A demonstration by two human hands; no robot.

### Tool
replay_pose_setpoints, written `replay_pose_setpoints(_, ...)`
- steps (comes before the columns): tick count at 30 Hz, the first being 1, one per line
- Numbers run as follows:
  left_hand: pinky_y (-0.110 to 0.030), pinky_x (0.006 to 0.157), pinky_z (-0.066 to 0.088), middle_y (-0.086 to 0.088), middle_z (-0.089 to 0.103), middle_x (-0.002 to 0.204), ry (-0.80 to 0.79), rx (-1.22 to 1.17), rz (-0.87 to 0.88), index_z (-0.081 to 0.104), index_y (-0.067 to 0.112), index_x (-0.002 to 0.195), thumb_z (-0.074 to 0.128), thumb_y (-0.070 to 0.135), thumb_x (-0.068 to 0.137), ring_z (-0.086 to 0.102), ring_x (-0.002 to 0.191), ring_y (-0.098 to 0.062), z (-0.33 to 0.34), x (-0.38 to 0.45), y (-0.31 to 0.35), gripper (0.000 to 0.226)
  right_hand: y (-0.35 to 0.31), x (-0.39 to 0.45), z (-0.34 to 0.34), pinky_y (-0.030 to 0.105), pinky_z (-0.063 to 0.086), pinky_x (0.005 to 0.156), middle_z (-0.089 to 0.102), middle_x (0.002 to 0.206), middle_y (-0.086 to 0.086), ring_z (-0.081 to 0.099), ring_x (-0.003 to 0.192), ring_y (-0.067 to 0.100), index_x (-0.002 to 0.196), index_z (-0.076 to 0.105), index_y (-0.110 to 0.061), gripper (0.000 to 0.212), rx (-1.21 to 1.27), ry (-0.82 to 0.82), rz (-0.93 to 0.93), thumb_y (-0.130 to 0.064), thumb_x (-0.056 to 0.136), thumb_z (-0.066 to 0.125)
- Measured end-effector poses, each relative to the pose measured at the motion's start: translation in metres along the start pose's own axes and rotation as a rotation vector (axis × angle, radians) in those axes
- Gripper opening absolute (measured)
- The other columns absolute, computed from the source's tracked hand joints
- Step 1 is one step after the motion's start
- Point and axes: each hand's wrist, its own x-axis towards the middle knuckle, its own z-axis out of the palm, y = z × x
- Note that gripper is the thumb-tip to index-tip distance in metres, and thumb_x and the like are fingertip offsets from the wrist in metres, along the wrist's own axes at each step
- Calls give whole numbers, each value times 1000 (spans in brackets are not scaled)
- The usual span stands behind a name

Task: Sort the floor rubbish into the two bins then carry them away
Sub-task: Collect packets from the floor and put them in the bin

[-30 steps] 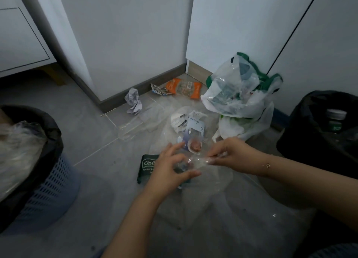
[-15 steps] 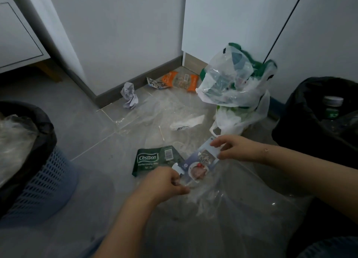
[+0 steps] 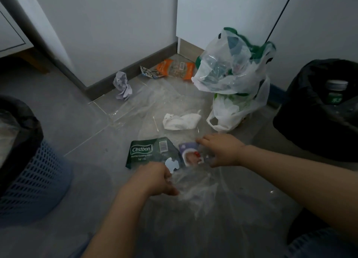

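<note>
My left hand (image 3: 157, 178) grips crumpled clear plastic film (image 3: 195, 192) low over the floor. My right hand (image 3: 222, 151) holds the far side of the same film beside a small purple printed wrapper (image 3: 190, 153). A green Cestbon bottle label (image 3: 147, 151) lies flat just left of my hands. A blue lattice bin with a black liner (image 3: 29, 180) stands at the left, with pale plastic inside. At the right a black-lined bin (image 3: 310, 126) holds a green bottle with a white cap (image 3: 335, 93).
Crumpled white paper (image 3: 122, 85) lies by the skirting. An orange snack packet (image 3: 174, 69) and a small foil wrapper (image 3: 148, 71) sit in the corner. White tissue (image 3: 181, 121) and a cotton swab (image 3: 156, 124) lie on clear film. Stuffed white-and-green plastic bags (image 3: 232, 79) stand behind.
My hands have come down from above the litter to floor level, and the purple wrapper and clear film have dropped with them. The white tissue is now uncovered.
</note>
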Motion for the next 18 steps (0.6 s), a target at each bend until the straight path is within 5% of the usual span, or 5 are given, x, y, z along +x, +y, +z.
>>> replay_pose_setpoints(4,-17,57,47,4,64,58,15,-134,15,56,18,61,73,40,78,62,52,-3,-5,-5,5,33,3,-19,-23,31,46,71,65,100,4,61,88,22,115,59,-18,30,425,104,215,-34,91,51)
replay_pose_setpoints(8,-15,41,43,0,58,54,69,-248,50,48,16,61,73,29,80,55,36,-4,-4,-6,16,34,0,-40,-48,27,56,65,70,87,10,70,74,21,86,63,-14,14,1218,60,322,-15,95,53)
replay_pose_setpoints(11,-25,50,54,-3,60,58,99,-287,49,50,14,64,75,30,78,62,46,-15,3,3,23,32,3,-53,-53,16,50,51,67,64,-1,66,54,8,74,59,-15,20,1299,161,365,-16,94,55)
replay_pose_setpoints(14,-23,48,50,3,58,66,174,-275,42,55,17,69,76,35,74,60,55,-12,16,22,28,29,3,-64,-48,17,50,54,66,64,-3,63,56,10,80,63,-10,15,1357,218,416,-17,92,58)
replay_pose_setpoints(18,-33,90,43,3,45,118,291,-63,79,52,27,117,74,49,71,45,111,-16,37,40,33,56,-6,-75,-24,26,56,62,71,80,5,67,68,16,99,60,-9,15,1464,166,496,-17,88,65)
